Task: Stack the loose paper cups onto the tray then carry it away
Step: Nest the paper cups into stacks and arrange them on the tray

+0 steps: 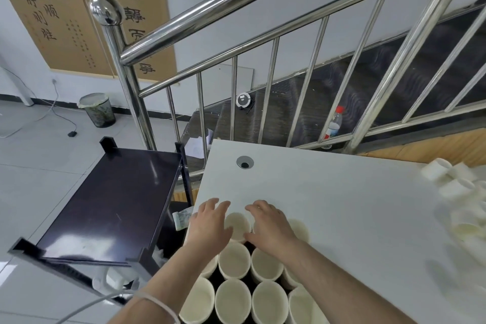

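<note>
The tray under the upright cups [234,263] is almost wholly hidden; only dark gaps show between their rims. The left hand [209,226] and right hand [271,226] cover the rims just below their fingers, so any grip cannot be told. The nearest cups run off the bottom edge. Well right of the fingers, a blurred pile [457,192], probably loose cups, is cut by the right edge.

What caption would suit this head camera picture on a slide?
Both hands, left and right, reach over upright paper cups packed on a white table beside a stair railing.
</note>
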